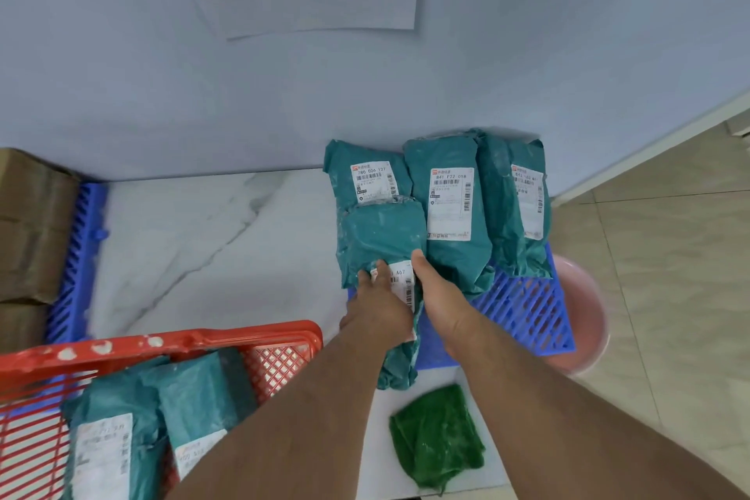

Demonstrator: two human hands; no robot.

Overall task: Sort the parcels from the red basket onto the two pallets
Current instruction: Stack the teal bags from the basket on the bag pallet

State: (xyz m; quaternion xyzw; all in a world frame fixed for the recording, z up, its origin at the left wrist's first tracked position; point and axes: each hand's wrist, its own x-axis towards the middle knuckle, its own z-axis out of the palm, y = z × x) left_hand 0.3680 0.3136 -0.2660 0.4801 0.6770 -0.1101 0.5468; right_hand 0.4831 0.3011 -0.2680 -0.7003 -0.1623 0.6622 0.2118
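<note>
- Two hands worked one teal parcel (pixel 383 233): the left hand (pixel 379 306) lay flat on its label, and the right hand (pixel 436 296) gripped its right edge, thumb on top.
- Fingers (pixel 381 268) of the left hand were spread narrow and pressing, not pinching; the right hand's fingers were hidden under the wrap, so their closure could not be told.
- Beyond the fingertips, three parcels (pixel 450 207) lay side by side on the blue pallet (pixel 531 313).
- Judged best: slide the parcel forward, label up, until its near end left the floor.
- Behind the left wrist, the red basket (pixel 170 341) held more parcels; the other pallet (pixel 79 256) lay well apart, left.
</note>
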